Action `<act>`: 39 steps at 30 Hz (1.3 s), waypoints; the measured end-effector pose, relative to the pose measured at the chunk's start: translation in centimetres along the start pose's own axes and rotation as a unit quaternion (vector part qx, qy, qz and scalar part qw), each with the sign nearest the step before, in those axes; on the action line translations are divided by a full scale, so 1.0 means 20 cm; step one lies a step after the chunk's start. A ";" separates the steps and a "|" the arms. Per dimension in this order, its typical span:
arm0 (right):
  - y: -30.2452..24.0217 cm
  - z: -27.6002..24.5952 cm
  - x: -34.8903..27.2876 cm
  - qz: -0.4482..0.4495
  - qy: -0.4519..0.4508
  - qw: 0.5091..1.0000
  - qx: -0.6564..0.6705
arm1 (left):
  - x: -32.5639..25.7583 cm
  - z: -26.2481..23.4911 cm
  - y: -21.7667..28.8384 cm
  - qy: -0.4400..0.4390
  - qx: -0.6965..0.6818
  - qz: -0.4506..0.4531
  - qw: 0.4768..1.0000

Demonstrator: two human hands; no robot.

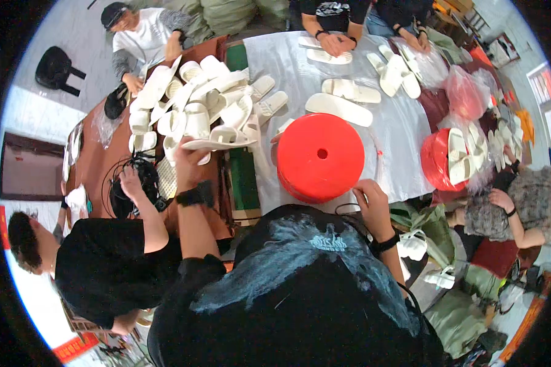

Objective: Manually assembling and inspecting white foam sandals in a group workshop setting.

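Note:
Raised over the pile of white slippers, my left hand (188, 154) is closed on one white slipper (220, 145), held nearly level by one end. Part of my grip is hidden behind the wrist. Beneath it, the white slippers (197, 119) lie heaped at odd angles on a brown table covering (95, 144). My right hand (371, 200) hovers by the table's near edge, just right of a round red stool (320, 158) with a hole in its top. Its fingers are loosely bent and apart. A thin black cord (343, 207) loops beside its fingertips.
White slippers (338, 110) lie on plastic sheeting (404, 147) beyond the stool. Another red stool (436, 160) with slippers stands at right. A person in black (116, 257) works close on my left beside tangled black cords (138, 177). Other people sit around the table.

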State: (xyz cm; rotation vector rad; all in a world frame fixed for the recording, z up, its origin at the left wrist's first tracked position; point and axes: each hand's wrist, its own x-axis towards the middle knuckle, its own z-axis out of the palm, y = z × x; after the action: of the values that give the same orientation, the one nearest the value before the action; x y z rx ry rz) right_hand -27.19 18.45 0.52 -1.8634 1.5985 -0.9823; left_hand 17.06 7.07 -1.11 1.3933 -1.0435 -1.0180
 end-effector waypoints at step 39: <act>0.34 -0.12 0.08 0.302 -0.074 0.856 0.413 | -0.61 1.05 0.17 -0.430 0.182 0.275 0.840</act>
State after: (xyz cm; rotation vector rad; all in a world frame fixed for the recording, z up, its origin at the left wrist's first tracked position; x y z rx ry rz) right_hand -33.21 15.79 -2.89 -0.7576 1.2311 -0.9675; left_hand -6.48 13.56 1.29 0.7659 -2.2507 -1.0345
